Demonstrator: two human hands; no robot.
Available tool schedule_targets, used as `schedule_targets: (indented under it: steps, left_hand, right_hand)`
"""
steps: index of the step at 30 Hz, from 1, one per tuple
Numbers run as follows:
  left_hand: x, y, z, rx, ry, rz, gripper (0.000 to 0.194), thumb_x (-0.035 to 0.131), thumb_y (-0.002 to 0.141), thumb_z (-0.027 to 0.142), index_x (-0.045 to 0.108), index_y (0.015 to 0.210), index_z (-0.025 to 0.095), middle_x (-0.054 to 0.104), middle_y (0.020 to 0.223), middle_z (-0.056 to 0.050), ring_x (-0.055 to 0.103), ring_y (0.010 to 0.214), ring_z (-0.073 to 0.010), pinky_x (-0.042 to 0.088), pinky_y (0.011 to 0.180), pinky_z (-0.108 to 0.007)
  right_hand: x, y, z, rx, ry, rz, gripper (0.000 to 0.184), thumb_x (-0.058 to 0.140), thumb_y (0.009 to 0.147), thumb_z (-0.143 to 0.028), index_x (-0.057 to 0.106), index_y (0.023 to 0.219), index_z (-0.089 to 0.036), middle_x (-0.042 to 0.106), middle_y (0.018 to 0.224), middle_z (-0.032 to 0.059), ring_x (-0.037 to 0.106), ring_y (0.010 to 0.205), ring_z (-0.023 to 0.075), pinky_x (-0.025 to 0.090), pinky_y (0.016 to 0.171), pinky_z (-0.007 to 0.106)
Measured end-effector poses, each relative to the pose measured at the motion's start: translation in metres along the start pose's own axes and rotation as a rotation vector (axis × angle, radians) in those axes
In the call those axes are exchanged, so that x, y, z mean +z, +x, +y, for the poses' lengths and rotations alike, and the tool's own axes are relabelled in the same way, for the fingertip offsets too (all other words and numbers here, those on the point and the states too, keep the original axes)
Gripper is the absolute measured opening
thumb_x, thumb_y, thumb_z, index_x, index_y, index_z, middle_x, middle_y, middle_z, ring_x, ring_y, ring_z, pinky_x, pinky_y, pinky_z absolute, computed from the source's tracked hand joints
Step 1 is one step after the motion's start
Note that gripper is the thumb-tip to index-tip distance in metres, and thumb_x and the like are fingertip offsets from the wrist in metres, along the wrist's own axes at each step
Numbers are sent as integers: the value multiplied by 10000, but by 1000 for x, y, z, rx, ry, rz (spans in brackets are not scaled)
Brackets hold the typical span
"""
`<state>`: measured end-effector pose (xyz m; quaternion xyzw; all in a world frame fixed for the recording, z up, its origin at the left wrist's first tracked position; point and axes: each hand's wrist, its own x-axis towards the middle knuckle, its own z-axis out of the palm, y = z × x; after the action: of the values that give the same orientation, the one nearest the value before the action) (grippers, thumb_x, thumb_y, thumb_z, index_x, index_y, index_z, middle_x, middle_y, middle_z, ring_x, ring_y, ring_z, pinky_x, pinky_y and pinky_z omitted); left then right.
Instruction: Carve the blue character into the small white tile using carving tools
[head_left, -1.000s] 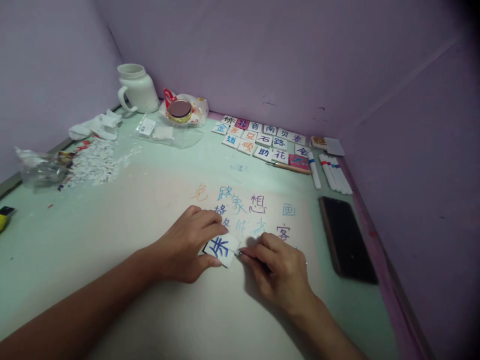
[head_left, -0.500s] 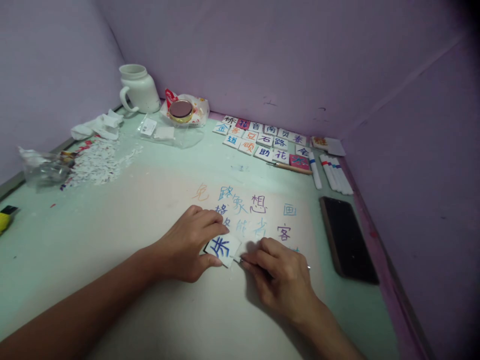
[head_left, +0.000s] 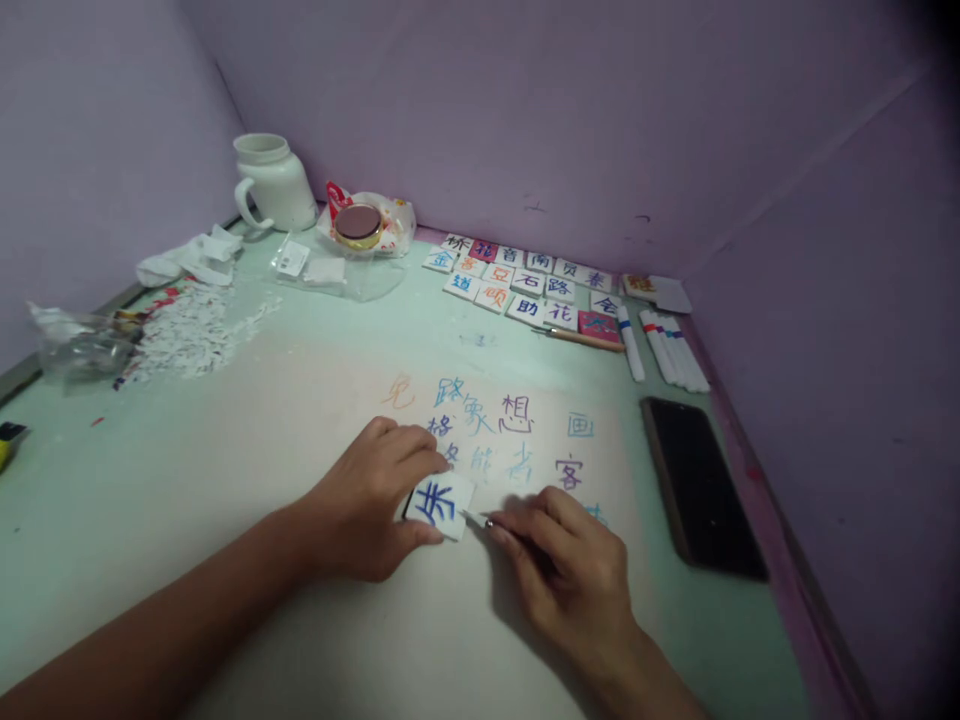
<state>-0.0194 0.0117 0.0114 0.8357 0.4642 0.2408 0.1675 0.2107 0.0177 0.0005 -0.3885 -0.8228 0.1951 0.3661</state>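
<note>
Between the thumb and fingers of my left hand (head_left: 379, 495) is a small white square block (head_left: 441, 506) with a blue handwritten character on its top face. My right hand (head_left: 566, 555) is closed around a slim carving knife (head_left: 480, 520), its handle mostly hidden by the fingers. The knife's pale, pointed tip meets the right edge of the block, or lies very close to it. Beneath and beyond both hands, coloured handwritten characters (head_left: 516, 414) mark the table surface.
Lettered square tiles (head_left: 529, 280) stand in rows by the back wall, with a wooden-handled tool (head_left: 585, 340) before them. White markers (head_left: 673, 350) and a phone (head_left: 701, 485) lie right. Left are white shavings (head_left: 196, 330), a plastic bag (head_left: 79, 345) and a white mug (head_left: 276, 185).
The block has turned slightly and shifted a little left in my left hand. My right hand has moved slightly, and more of the knife's tip shows beside the block.
</note>
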Motion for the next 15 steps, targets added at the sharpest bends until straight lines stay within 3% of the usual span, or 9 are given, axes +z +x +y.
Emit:
schedule_targets:
  steps: [5, 9, 15]
  left_hand:
    - [1, 1, 7, -102, -25, -5, 424, 699, 660, 166, 546, 1055, 185, 585, 998, -64, 533, 888, -246, 402, 817, -418]
    - [3, 3, 6, -146, 16, 6, 380, 694, 673, 224, 555, 1025, 200, 589, 1001, -69, 534, 886, -262, 415, 788, -424]
    - [5, 0, 1, -73, 32, 33, 367, 639, 769, 277, 509, 1100, 187, 565, 1024, -83, 535, 905, -259, 408, 804, -432]
  right_hand:
    - [6, 4, 6, -26, 25, 26, 141, 578, 847, -112, 690, 916, -162, 584, 669, 34, 574, 563, 140, 452, 472, 243]
    - [7, 6, 10, -9, 20, 50, 144, 566, 858, -126, 684, 923, -178, 598, 690, 39, 588, 580, 147, 472, 478, 253]
    - [4, 8, 9, -17, -52, -65, 122, 609, 849, -152, 678, 936, -202, 594, 684, 31, 571, 584, 151, 442, 454, 248]
